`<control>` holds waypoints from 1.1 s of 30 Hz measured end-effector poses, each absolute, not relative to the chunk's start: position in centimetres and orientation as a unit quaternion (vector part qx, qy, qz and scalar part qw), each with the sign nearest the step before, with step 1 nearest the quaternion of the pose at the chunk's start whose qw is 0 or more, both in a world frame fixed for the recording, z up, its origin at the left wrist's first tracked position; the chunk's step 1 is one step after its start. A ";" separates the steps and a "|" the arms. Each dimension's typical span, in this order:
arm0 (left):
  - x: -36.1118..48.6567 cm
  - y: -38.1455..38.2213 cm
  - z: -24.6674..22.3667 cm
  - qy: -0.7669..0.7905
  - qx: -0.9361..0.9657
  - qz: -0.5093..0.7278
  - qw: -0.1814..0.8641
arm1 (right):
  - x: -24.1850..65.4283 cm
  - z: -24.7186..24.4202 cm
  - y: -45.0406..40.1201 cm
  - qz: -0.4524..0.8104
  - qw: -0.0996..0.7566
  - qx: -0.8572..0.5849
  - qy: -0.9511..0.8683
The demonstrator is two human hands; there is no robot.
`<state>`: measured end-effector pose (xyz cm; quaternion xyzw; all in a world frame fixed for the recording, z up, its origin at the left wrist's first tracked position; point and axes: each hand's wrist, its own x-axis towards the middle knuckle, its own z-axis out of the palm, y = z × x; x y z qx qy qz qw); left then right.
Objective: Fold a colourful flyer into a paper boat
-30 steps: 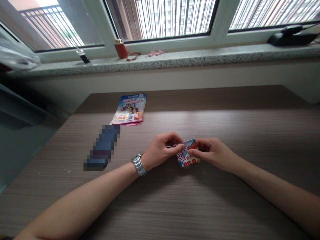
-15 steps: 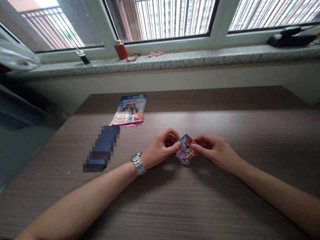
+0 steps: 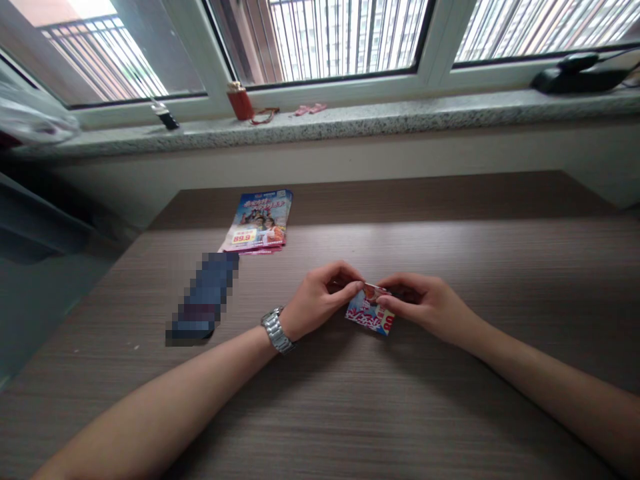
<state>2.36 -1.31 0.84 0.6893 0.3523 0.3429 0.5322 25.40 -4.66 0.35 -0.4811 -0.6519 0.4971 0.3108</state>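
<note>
A small folded paper flyer point(image 3: 369, 312), printed in blue, red and white, is held between my two hands just over the table. My left hand point(image 3: 325, 293), with a silver watch at the wrist, pinches its upper left corner between thumb and fingers. At the upper right side, the thumb and fingers of my right hand point(image 3: 420, 300) are closed on the same paper. Its printed face is turned toward me. Fingertips behind the paper are hidden.
A stack of printed flyers point(image 3: 260, 223) lies at the back left of the wooden table point(image 3: 320, 413). In front of it is a blurred-out dark blue object point(image 3: 205, 297). On the stone windowsill point(image 3: 400, 120) stand a red container point(image 3: 241, 103) and a black device point(image 3: 580, 77).
The folded paper has turned from a diamond position to a nearly square one, its lower edge now swung down. Both hands keep their pinch and have barely moved.
</note>
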 end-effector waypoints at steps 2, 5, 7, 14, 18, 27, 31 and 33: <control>2.3 -1.2 0.9 0.363 0.678 0.353 0.533 | 25.4 0.6 -4.6 0.503 0.327 -0.482 -0.639; 2.3 -1.1 0.9 0.372 0.661 0.371 0.535 | 25.5 1.0 -4.5 0.511 0.349 -0.486 -0.617; 2.3 -1.1 0.8 0.375 0.654 0.377 0.538 | 25.5 1.0 -4.5 0.512 0.356 -0.496 -0.604; 2.3 -1.1 0.9 0.372 0.646 0.378 0.549 | 25.6 0.8 -4.3 0.521 0.366 -0.508 -0.580; 2.3 -1.2 0.9 0.378 0.650 0.373 0.543 | 25.7 1.0 -4.2 0.523 0.357 -0.510 -0.582; 2.2 -1.1 0.7 0.375 0.651 0.370 0.546 | 25.7 0.8 -4.3 0.555 0.370 -0.504 -0.549; 2.3 -1.2 0.9 0.372 0.650 0.372 0.549 | 25.8 0.8 -4.3 0.544 0.362 -0.515 -0.555; 2.3 -1.2 0.9 0.368 0.648 0.374 0.552 | 25.8 0.9 -4.3 0.539 0.356 -0.518 -0.561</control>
